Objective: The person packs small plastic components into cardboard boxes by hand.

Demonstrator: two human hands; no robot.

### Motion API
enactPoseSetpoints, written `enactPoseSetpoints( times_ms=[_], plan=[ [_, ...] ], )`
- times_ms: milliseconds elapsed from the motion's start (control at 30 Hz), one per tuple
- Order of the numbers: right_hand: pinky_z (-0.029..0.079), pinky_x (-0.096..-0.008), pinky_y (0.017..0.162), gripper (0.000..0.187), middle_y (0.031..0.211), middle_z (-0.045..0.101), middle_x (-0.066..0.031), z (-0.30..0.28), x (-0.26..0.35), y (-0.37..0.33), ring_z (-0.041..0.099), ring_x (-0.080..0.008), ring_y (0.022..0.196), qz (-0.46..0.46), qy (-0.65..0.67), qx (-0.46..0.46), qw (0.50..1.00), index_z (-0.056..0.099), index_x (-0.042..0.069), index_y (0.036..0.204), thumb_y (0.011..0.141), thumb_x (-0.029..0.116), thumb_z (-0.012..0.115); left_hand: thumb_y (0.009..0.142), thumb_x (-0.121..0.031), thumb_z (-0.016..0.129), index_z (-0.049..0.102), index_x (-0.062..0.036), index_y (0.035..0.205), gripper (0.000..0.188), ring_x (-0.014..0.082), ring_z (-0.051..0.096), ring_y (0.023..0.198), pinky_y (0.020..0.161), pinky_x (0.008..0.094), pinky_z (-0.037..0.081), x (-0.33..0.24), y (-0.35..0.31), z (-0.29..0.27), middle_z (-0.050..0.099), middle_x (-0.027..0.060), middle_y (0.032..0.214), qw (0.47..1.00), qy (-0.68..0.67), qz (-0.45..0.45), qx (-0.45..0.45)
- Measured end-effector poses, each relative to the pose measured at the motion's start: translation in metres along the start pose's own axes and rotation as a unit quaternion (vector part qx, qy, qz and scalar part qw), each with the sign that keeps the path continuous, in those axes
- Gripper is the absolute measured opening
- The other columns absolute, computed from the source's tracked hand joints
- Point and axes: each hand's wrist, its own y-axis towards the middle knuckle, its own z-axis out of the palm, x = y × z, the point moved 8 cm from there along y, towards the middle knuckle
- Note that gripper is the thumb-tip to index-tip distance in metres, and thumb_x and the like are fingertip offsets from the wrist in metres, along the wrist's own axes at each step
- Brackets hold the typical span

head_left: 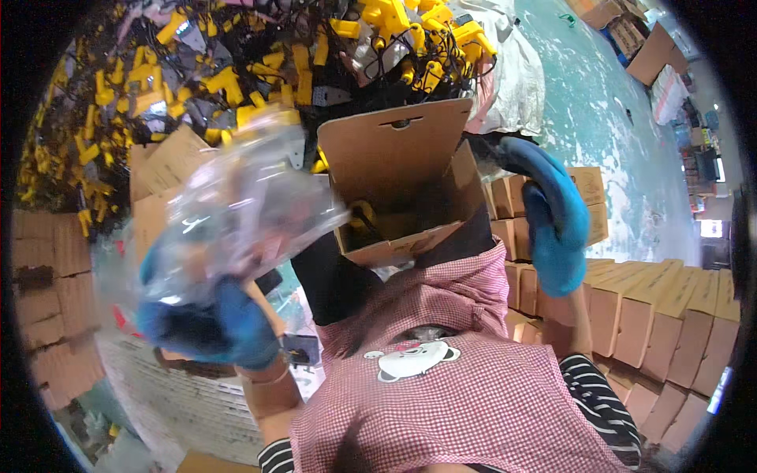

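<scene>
Resting across my lap is an open cardboard box (pixel 410 236), its lid flap (pixel 398 146) standing up at the far side. A yellow-and-black item (pixel 363 214) lies inside at the left; shadow hides most of it. My left hand (pixel 209 323), in a blue glove, is closed on a crumpled clear plastic bag (pixel 252 197) left of the box. Motion smears the bag, and I cannot tell what it contains. To the right of the box, my blue-gloved right hand (pixel 556 213) is raised, fingers curved and apart from the thumb, with nothing visible between them.
A large heap of yellow tools (pixel 150 98) with black cords fills the far left. More yellow tools (pixel 430 39) lie beside a white sack (pixel 509 71). Rows of cardboard boxes (pixel 654 315) stand at the right, and stacked cartons (pixel 59 307) line the left.
</scene>
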Motion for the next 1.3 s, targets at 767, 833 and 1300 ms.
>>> enactPoseSetpoints(
  times_ms=[767, 833, 1300],
  plan=[
    [0.042, -0.0423, 0.109, 0.031, 0.126, 0.063, -0.0172, 0.025, 0.019, 0.003, 0.055, -0.0336, 0.127, -0.065, 0.278, 0.053, 0.957, 0.068, -0.001, 0.113, 0.084, 0.011, 0.065, 0.086, -0.034, 0.069, 0.065, 0.0013, 0.109, 0.042, 0.042, 0.055, 0.126, 0.11, 0.0493, 0.04, -0.049, -0.047, 0.095, 0.065, 0.0194, 0.126, 0.902, -0.065, 0.161, 0.396],
    [0.041, -0.0456, 0.11, 0.037, 0.126, 0.062, -0.0179, 0.027, 0.04, 0.006, 0.053, -0.037, 0.128, -0.132, 0.149, 0.072, 0.977, 0.067, 0.003, 0.117, 0.084, 0.021, 0.072, 0.085, -0.028, 0.073, 0.064, 0.0006, 0.113, 0.041, 0.0415, 0.054, 0.129, 0.108, 0.0491, 0.042, -0.053, -0.04, 0.093, 0.064, 0.0206, 0.129, 0.872, -0.02, 0.226, 0.433],
    [0.043, -0.0482, 0.109, 0.05, 0.136, 0.056, -0.0141, 0.067, 0.062, 0.019, 0.048, -0.0376, 0.133, -0.22, -0.023, 0.105, 0.969, 0.062, 0.018, 0.128, 0.081, 0.026, 0.076, 0.08, -0.003, 0.078, 0.06, -0.0039, 0.115, 0.04, 0.0383, 0.059, 0.125, 0.107, 0.0506, 0.044, -0.039, -0.026, 0.077, 0.064, 0.0192, 0.129, 0.839, -0.026, 0.341, 0.423]
  ],
)
